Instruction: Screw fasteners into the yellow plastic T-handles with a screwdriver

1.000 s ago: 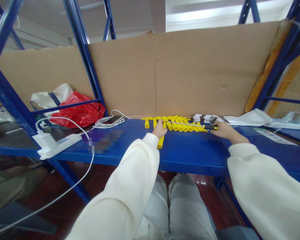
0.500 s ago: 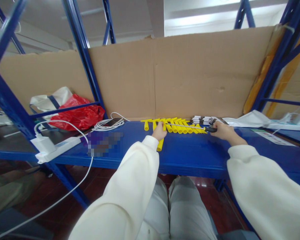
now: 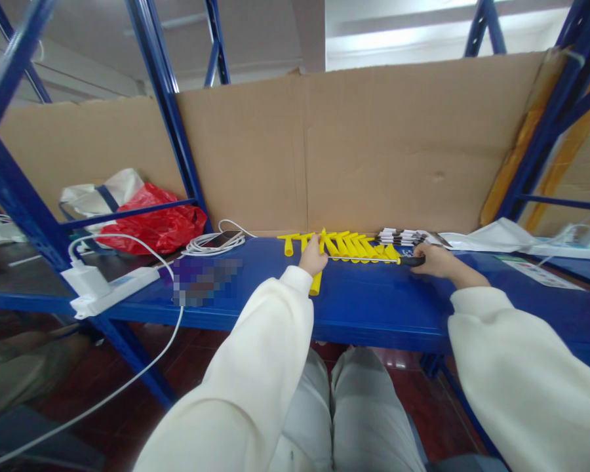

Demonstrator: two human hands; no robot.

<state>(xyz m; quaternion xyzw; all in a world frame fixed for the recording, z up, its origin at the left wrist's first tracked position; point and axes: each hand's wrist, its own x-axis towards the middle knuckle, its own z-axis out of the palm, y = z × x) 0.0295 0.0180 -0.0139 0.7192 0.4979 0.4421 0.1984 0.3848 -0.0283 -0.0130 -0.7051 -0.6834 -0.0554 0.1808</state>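
Observation:
My left hand [image 3: 313, 257] is closed round a yellow T-shaped plastic piece [image 3: 316, 280] that lies on the blue shelf [image 3: 368, 301]. My right hand [image 3: 432, 260] grips the dark handle of a screwdriver [image 3: 373, 259]. The thin shaft runs left, level with the shelf, and its tip reaches the piece at my left hand. Behind the shaft, a row of several yellow T-pieces [image 3: 354, 246] lies side by side. Both sleeves are cream-white.
A stack of black-and-white small parts [image 3: 398, 234] lies right of the yellow row. A phone with a coiled white cable [image 3: 216, 241], a white power strip [image 3: 111, 288], a red bag [image 3: 152, 219] and white bags [image 3: 491, 233] share the shelf. Cardboard [image 3: 373, 144] backs it.
The screwdriver has come down from across the yellow row to lie lower and nearer, its tip now at the piece in my left hand. My left hand has barely moved.

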